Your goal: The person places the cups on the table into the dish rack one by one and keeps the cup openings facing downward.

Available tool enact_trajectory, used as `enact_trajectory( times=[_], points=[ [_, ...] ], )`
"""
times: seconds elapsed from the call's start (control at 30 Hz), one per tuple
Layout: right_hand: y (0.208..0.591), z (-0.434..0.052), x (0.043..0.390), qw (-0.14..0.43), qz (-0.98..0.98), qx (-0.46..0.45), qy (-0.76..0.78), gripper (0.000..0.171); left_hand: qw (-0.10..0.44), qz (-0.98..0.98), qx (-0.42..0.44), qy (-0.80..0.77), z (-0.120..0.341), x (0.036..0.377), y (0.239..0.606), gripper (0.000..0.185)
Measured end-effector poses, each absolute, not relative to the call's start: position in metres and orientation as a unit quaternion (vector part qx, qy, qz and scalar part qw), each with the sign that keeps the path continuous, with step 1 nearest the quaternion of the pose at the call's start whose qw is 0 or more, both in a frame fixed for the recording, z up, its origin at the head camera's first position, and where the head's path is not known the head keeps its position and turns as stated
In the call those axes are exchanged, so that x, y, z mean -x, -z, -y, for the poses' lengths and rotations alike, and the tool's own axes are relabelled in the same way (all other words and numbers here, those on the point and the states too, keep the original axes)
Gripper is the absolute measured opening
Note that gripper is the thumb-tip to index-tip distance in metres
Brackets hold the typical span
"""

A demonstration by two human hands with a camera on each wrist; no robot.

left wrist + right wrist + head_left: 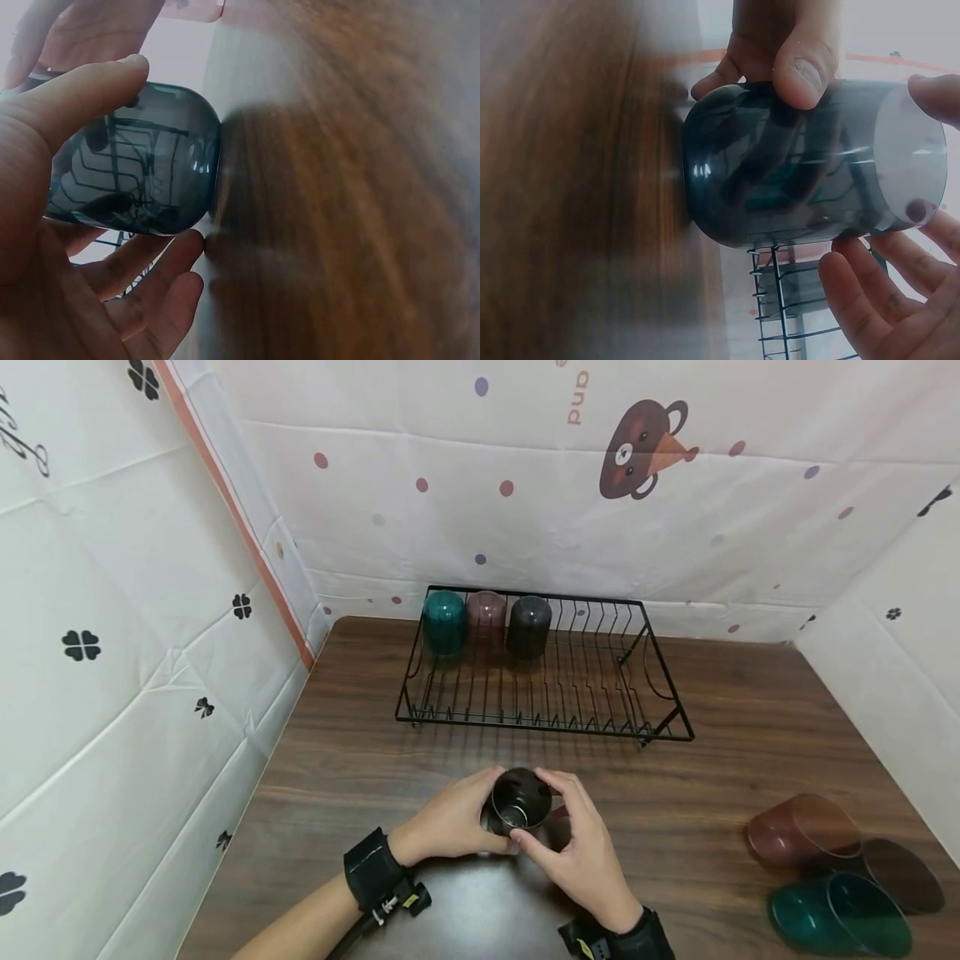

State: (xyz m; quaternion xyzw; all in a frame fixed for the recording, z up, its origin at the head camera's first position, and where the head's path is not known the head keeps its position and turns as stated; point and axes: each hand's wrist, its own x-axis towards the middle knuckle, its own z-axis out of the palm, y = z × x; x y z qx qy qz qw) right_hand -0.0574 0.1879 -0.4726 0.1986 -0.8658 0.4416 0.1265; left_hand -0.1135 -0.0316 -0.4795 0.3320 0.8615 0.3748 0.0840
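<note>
A dark grey drinking glass (522,795) is upright on the wooden table, mouth up, between my two hands. My left hand (459,817) grips its left side, the thumb along the near wall. From the other side my right hand (583,847) holds it, with thumb and fingers close to the rim. In the left wrist view the rounded base of the glass (176,161) meets the tabletop. The right wrist view shows the left thumb (804,75) pressed on the glass wall, while the right fingers (855,300) lie along the opposite side.
Behind the hands stands a black wire rack (543,724). Upside down at its left end are a teal glass (445,622), a pink glass (487,612) and a grey glass (529,627). Grouped at right are a pink glass (783,835), a dark glass (903,877) and a teal glass (810,914).
</note>
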Motion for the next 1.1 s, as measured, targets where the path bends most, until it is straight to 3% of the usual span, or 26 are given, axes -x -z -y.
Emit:
enact_trajectory(
  times=[0.57,1.1],
  points=[
    [0.4743,-0.1889,0.0568,0.143,0.855,-0.206,-0.455,0.08,0.093,-0.852,-0.336,-0.39,0.0318,0.112,0.4801,0.072],
    [0.4765,-0.1877,0.0601,0.26,0.758,-0.304,-0.514,0.075,0.153,-0.792,-0.359,-0.47,0.0297,0.111,0.4787,0.081]
  ],
)
